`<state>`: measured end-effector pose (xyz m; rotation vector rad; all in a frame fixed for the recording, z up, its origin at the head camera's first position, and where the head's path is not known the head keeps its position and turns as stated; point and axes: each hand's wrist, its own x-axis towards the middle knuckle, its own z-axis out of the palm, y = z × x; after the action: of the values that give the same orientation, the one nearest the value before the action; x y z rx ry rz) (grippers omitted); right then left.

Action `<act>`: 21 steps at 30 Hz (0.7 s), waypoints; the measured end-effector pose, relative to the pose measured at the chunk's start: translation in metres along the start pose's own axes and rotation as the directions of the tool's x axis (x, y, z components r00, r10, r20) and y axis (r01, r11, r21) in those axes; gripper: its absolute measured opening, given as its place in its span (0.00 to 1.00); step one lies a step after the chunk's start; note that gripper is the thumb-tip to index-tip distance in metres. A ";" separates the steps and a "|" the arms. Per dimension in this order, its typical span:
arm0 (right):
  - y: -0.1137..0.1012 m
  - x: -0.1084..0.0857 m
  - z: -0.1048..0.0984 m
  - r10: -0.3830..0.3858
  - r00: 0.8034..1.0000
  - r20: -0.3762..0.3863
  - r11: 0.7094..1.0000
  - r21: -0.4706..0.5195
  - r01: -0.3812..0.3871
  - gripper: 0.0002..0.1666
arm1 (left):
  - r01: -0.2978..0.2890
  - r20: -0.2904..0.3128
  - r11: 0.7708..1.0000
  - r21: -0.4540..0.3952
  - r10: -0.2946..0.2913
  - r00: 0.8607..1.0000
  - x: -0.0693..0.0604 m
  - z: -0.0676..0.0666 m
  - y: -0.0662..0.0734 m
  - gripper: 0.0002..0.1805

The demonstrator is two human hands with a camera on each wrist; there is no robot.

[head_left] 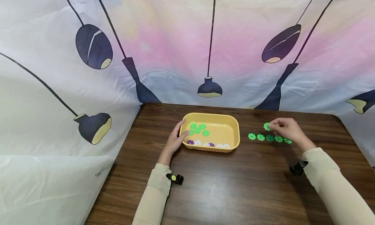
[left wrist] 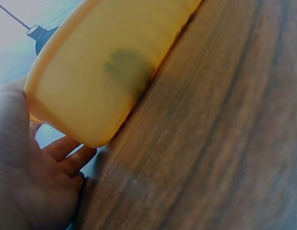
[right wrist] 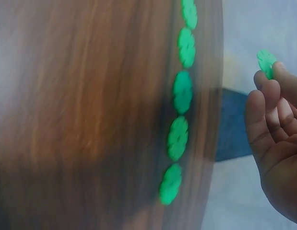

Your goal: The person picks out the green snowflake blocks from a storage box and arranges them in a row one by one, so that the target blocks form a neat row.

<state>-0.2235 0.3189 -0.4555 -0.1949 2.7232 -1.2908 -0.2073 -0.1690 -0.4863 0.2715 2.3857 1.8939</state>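
Between thumb and fingertips my right hand (head_left: 286,129) pinches a green plastic snowflake disc (head_left: 266,126), held up above the table; the right wrist view shows the same disc (right wrist: 266,62) upright at the fingertips. Below that hand lies a row of several green snowflake discs (head_left: 260,137), set side by side on the wood. My left hand (head_left: 173,141) grips the left end of a yellow plastic tray (head_left: 224,129), thumb over the rim and fingers outside. Inside the tray are several green discs (head_left: 197,130), with white discs (head_left: 197,142) and purple discs (head_left: 190,142) along the near wall.
The dark wooden table (head_left: 216,186) carries the tray and the row, the row lying to the right of the tray. A printed cloth (head_left: 181,56) with lamp drawings hangs behind the table's far edge. White cloth (head_left: 52,186) hangs along the left side.
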 end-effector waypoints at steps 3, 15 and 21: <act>0.009 -0.006 -0.005 0.017 1.000 -0.017 1.000 0.002 -0.017 0.22 | 0.000 0.011 1.000 0.010 0.000 1.000 0.000 -0.001 0.001 0.35; 0.039 -0.021 -0.022 0.140 0.987 -0.081 0.990 0.013 -0.139 0.28 | -0.011 0.029 1.000 0.009 0.011 1.000 0.000 -0.004 0.002 0.36; 0.054 -0.029 -0.028 0.186 0.979 -0.085 0.982 0.042 -0.183 0.29 | -0.004 0.033 1.000 0.006 0.003 0.999 0.000 -0.004 0.001 0.36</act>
<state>-0.2027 0.3791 -0.4776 0.1195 2.7124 -1.3209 -0.2081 -0.1721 -0.4844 0.3053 2.3716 1.8689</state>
